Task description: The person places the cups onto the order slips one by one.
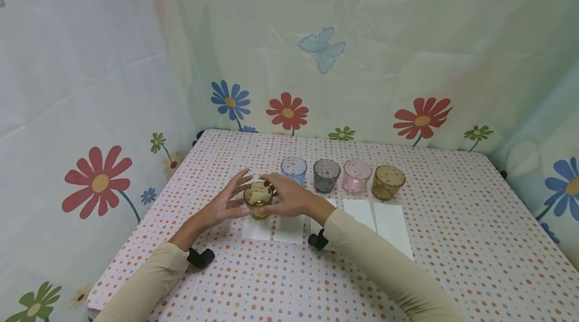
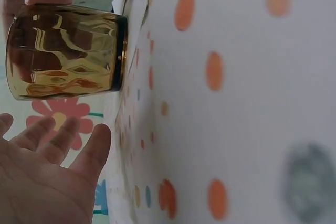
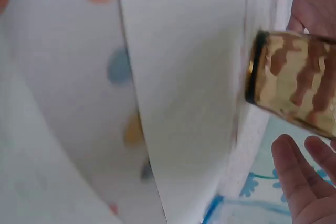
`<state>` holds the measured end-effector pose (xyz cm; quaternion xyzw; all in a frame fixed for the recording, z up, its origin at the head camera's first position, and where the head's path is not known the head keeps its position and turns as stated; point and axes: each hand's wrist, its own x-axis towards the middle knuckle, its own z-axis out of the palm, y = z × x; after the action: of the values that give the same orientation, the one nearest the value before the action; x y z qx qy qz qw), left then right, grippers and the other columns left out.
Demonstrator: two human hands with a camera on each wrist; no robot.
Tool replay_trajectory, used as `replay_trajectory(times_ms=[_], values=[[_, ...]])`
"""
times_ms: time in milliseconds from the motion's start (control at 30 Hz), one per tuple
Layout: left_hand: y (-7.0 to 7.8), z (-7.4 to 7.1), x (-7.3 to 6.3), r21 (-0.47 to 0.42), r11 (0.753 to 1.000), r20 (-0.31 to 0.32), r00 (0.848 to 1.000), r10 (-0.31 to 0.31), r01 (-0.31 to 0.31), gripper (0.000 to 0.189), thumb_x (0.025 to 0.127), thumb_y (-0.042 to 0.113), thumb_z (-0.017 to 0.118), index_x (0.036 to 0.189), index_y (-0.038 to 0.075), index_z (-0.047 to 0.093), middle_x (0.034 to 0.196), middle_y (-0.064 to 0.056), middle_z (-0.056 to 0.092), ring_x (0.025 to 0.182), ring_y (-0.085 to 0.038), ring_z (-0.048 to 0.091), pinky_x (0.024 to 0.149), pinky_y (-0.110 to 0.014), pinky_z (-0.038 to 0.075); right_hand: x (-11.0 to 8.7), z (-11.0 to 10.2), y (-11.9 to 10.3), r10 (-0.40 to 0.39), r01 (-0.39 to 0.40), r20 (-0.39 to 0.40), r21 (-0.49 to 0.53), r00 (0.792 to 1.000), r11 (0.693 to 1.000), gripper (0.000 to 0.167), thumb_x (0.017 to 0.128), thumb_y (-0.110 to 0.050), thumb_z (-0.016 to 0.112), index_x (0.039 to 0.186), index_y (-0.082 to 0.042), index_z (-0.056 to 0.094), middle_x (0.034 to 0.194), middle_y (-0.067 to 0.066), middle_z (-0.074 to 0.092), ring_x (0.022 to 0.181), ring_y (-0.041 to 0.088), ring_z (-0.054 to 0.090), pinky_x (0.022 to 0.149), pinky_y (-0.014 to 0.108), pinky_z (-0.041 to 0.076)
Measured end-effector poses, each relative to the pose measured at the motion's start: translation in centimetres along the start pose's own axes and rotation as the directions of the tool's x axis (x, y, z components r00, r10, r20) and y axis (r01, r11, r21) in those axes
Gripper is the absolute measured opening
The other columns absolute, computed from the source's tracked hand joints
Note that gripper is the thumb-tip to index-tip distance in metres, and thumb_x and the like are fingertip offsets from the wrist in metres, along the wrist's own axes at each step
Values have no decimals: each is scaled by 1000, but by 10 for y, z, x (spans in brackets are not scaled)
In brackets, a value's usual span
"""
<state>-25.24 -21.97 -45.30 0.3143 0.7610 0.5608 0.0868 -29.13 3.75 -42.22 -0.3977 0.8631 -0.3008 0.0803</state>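
Observation:
An amber glass tumbler (image 1: 259, 207) stands upright between my two hands, over the white paper strips. My left hand (image 1: 227, 201) is on its left side, fingers spread; in the left wrist view a gap shows between these fingers (image 2: 94, 150) and the amber glass (image 2: 68, 56). From the right, my right hand (image 1: 289, 196) curves around the same glass, its fingertips right at the rim. In the right wrist view the fingers (image 3: 289, 166) look straight and relaxed, close beside the glass (image 3: 294, 82).
Behind stand a blue glass (image 1: 294, 169), a grey glass (image 1: 326, 176), a pink glass (image 1: 357, 177) and another amber glass (image 1: 389, 182) in a row. Several white paper strips (image 1: 393, 221) lie in front of them on the dotted tablecloth (image 1: 253, 282). Flowered curtains (image 1: 362, 76) enclose the table.

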Motion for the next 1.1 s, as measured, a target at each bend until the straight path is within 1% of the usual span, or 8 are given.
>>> replay_trajectory(times_ms=[100, 233, 367, 433, 600, 733, 833, 1100], values=[[3, 0, 4, 18, 1000, -5, 1000, 3, -3, 96, 93, 21, 69, 164, 31, 4, 167, -22, 12, 151, -48, 18, 112, -73, 24, -2, -10, 0, -40, 41, -34, 23, 999, 999, 81, 93, -34, 72, 157, -4, 33, 142, 16, 53, 122, 30, 57, 99, 48, 51], [8, 1, 13, 72, 997, -32, 999, -3, 5, 98, 90, 19, 72, 164, 30, 8, 165, -19, 21, 150, -46, 24, 111, -72, 28, -4, -25, 5, -103, 102, -156, -15, 982, 995, 69, 93, -25, 67, 152, -1, 40, 134, 19, 58, 117, 33, 59, 97, 49, 51], [11, 4, 21, 136, 991, -62, 998, -12, 20, 96, 89, 19, 75, 163, 25, 14, 161, -20, 31, 148, -41, 32, 111, -70, 32, -2, -37, 11, -113, 78, -272, -134, 956, 988, 62, 93, -30, 66, 146, -4, 49, 132, 16, 60, 121, 32, 55, 100, 52, 48], [11, 6, 24, 165, 986, -70, 997, -19, 30, 95, 88, 22, 76, 163, 24, 17, 160, -21, 34, 147, -39, 35, 110, -70, 33, -1, -40, 14, -102, 44, -300, -195, 949, 980, 61, 92, -33, 66, 145, -6, 52, 134, 13, 60, 125, 30, 52, 103, 52, 47], [10, 14, 28, 203, 977, -80, 995, -52, 67, 92, 87, 31, 78, 161, 27, 24, 158, -18, 40, 145, -34, 38, 109, -67, 36, 0, -41, 21, -66, -35, -307, -315, 950, 949, 65, 90, -40, 66, 145, -9, 52, 142, 9, 57, 133, 30, 44, 110, 53, 41], [10, 18, 31, 237, 969, -92, 995, -49, 70, 90, 85, 33, 80, 159, 24, 30, 153, -17, 46, 141, -32, 44, 112, -63, 34, 0, -41, 26, -21, -101, -301, -382, 953, 918, 70, 90, -45, 66, 148, -11, 49, 146, 9, 54, 138, 31, 41, 114, 53, 37], [9, 19, 32, 253, 964, -96, 994, -52, 75, 87, 85, 32, 81, 158, 22, 33, 150, -16, 49, 137, -30, 49, 113, -59, 35, 0, -43, 28, 23, -142, -287, -400, 958, 906, 74, 90, -48, 66, 151, -11, 46, 149, 9, 51, 139, 31, 40, 115, 53, 35], [8, 22, 32, 226, 968, -95, 991, -92, 111, 88, 83, 29, 83, 157, 20, 35, 148, -11, 52, 132, -29, 53, 111, -55, 40, 1, -45, 33, 127, -211, -231, -384, 965, 899, 85, 89, -53, 67, 156, -11, 37, 157, 13, 42, 145, 34, 37, 117, 55, 33]])
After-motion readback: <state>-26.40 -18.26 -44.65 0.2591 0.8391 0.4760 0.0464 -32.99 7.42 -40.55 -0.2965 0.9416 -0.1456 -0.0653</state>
